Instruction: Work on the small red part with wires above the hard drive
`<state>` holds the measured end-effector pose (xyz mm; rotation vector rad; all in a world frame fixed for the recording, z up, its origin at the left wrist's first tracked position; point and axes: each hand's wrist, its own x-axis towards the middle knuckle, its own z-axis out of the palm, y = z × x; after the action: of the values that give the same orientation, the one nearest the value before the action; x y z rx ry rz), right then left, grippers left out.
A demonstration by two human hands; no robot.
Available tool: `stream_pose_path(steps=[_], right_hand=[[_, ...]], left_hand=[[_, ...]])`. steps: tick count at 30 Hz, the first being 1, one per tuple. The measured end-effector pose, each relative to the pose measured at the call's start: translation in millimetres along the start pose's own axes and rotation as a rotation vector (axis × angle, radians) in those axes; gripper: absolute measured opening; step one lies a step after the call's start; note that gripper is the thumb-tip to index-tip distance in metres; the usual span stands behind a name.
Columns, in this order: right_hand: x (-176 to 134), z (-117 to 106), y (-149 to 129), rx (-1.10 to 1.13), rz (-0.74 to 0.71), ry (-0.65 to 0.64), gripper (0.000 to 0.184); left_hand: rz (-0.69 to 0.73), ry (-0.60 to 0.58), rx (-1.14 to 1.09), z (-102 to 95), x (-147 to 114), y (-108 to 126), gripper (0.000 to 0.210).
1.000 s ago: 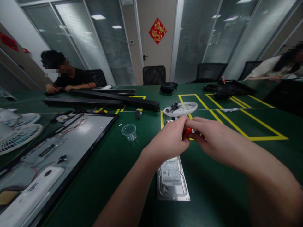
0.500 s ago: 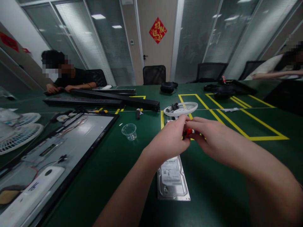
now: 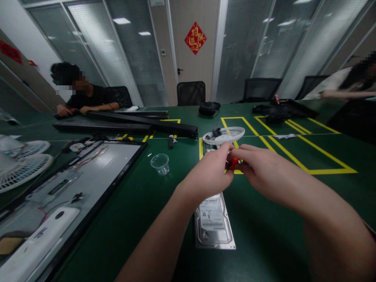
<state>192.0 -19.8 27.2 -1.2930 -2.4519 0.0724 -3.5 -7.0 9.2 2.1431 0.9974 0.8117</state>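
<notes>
A silver hard drive (image 3: 216,225) with a white label lies flat on the green table, its far part hidden under my hands. My right hand (image 3: 258,166) is closed, with its thumb and fingers around a small red-and-black tool handle (image 3: 234,162). The tool's working end is out of sight, so I cannot tell its exact kind. Against it, my left hand (image 3: 213,170) is closed with fingers bent down over the drive's far end; what they grip is hidden. Just beyond the hands rests a white slotted basket (image 3: 235,135) with dark small parts in it.
A clear plastic cup (image 3: 160,163) stands left of my hands. An opened flat panel (image 3: 96,176) with a white device (image 3: 44,243) fills the left side. Long black bars (image 3: 176,127) lie farther back. A person (image 3: 88,98) sits far left; another person's arm (image 3: 343,94) is far right.
The red part of the handle has turned a little between my right fingers and shows more plainly. Both hands stay nearly in place; the hard drive has not moved.
</notes>
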Motion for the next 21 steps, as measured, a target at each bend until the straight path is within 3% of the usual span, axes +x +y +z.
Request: stream_pose_path(steps=[3, 6, 9, 13, 17, 21], right_hand=[[0.5, -0.2, -2.6, -0.039, 0.093, -0.021, 0.017], [0.2, -2.3, -5.8, -0.059, 0.144, -0.035, 0.021], [-0.3, -4.8, -7.1, -0.016, 0.074, -0.021, 0.016], [0.6, -3.9, -6.3, 0.032, -0.035, 0.010, 0.031], [1.8, 0.2, -6.1, -0.051, 0.068, 0.000, 0.014], [0.5, 0.6, -6.0, -0.077, 0.149, -0.017, 0.021]], left_hand=[[0.006, 0.001, 0.039, 0.7, 0.1, 0.9, 0.033], [0.002, 0.010, 0.063, 0.8, -0.1, 2.5, 0.032], [-0.014, 0.004, 0.050, 0.1, -0.4, 3.4, 0.030], [-0.014, 0.007, 0.030, -0.6, -0.5, 4.0, 0.032], [-0.005, 0.002, 0.064, -0.4, 0.3, 5.0, 0.030], [-0.015, 0.000, 0.087, -1.0, 0.2, 5.4, 0.031]])
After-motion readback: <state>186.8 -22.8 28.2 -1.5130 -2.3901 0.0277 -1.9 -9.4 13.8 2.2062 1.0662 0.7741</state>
